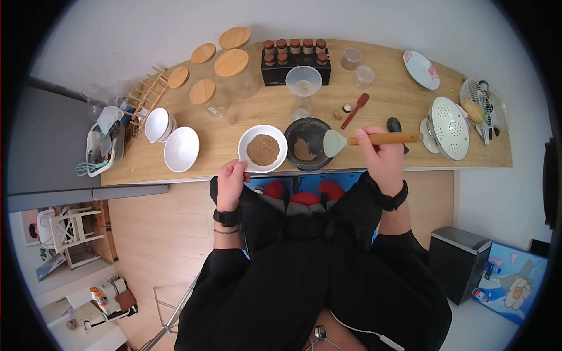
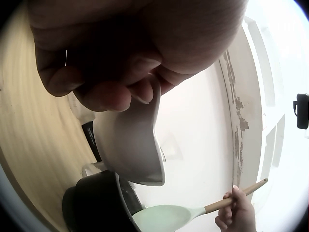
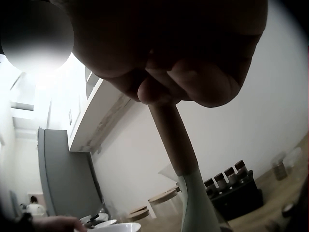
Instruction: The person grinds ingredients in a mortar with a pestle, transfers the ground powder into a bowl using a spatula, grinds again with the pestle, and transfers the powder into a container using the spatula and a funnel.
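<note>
My left hand (image 1: 231, 187) pinches the near rim of a white bowl (image 1: 280, 159), which holds a heap of brown powder (image 1: 263, 150). In the left wrist view the bowl (image 2: 128, 145) is tilted beside the black mortar (image 2: 91, 200). My right hand (image 1: 384, 164) grips the wooden handle of a silicone spoon (image 1: 334, 143) with a pale green head. That head overlaps the right side of the mortar (image 1: 319, 130) in the head view. Some brown powder (image 1: 303, 150) lies inside the mortar. The handle (image 3: 174, 137) runs down from the curled fingers in the right wrist view.
Left of the bowl stand white bowls (image 1: 182, 150). Wooden-lidded jars (image 1: 230, 63), a spice rack (image 1: 294, 75) and a funnel (image 1: 304, 82) line the back. A red spatula (image 1: 355, 110), a dark pestle (image 1: 394, 125) and a white colander (image 1: 449, 128) are at the right.
</note>
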A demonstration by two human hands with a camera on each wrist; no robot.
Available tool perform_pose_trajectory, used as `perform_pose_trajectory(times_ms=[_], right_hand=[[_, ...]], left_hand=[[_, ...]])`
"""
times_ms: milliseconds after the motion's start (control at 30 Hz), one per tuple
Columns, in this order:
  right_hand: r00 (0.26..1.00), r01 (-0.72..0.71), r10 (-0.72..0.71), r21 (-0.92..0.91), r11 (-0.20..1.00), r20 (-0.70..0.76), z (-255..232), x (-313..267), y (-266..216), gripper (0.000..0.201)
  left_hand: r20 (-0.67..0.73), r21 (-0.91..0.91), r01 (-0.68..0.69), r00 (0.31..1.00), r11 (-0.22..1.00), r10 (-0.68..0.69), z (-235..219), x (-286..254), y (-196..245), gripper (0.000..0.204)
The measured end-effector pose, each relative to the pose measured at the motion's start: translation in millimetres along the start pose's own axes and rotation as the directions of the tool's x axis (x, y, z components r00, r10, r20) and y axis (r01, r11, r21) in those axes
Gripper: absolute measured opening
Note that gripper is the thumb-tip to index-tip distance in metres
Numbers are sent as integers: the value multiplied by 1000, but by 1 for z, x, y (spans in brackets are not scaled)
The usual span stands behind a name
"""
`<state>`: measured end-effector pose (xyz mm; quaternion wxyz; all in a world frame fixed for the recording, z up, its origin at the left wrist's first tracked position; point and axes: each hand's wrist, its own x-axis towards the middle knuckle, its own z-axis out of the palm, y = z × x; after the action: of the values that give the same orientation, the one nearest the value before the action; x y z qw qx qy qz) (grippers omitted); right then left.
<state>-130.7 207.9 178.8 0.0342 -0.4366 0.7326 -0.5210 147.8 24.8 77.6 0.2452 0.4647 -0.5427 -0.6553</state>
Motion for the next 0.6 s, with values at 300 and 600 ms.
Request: perform_pose_trajectory(times_ms=[300, 600], right_hand=[[875, -478, 474, 321, 818, 96, 39, -22, 51, 23], [769, -498, 629, 724, 477, 115, 37, -55, 94, 21]], left_hand=[[-6, 14, 7, 1000, 1000, -7, -5, 1, 1, 26], [-4, -6, -4, 1000, 1000, 4, 6, 4, 3, 25]])
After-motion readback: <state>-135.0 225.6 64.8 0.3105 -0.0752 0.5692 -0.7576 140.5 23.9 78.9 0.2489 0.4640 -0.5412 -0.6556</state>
